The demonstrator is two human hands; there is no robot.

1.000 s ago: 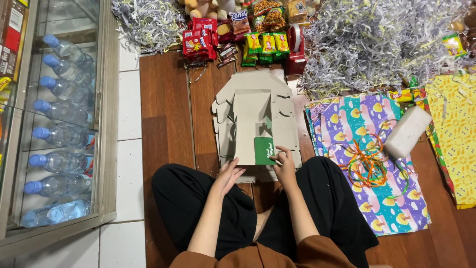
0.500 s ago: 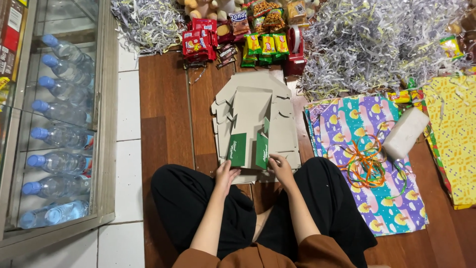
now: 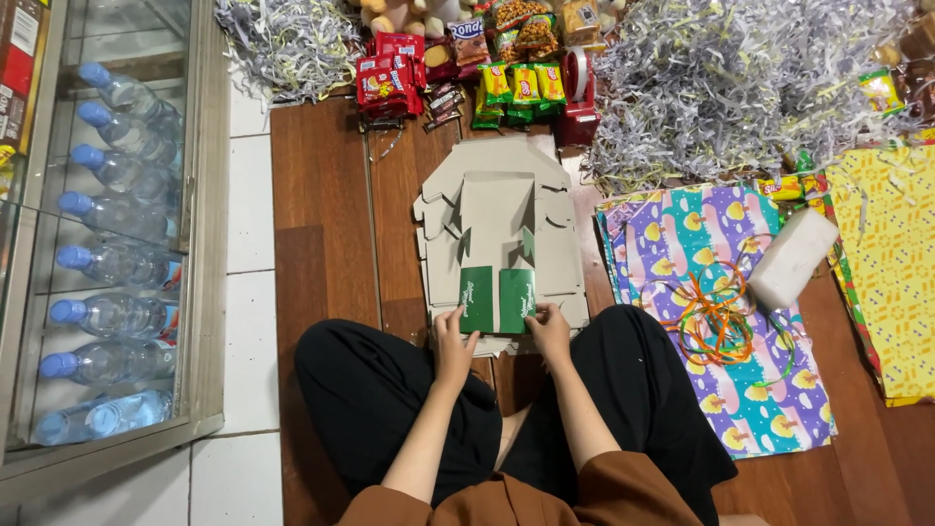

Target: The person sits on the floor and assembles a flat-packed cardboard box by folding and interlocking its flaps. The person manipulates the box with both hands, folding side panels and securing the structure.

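- While seated cross-legged on a wooden floor, a person in black trousers and a brown top works on a flat cardboard box blank lying just in front of the knees.
- Left hand pinches the near edge of a green flap, fingers closed on it.
- Right hand grips a second green flap the same way; the two flaps stand side by side, nearly touching, at the near end of the blank.
- Both hands sit close together but do not touch each other.
- Beyond the blank, red snack packets and green-and-yellow snack packets lie in a cluster, with a red tape dispenser just beside them.
- Heaps of silver paper shreds fill the far right; a smaller heap lies at the far left.
- To the right, a sheet of bright wrapping paper carries a tangle of coloured rubber bands and a white block.
- Yellow patterned wrapping paper lies at the right edge.
- At left, a glass cabinet holds a row of water bottles with blue caps, standing on white tiles.
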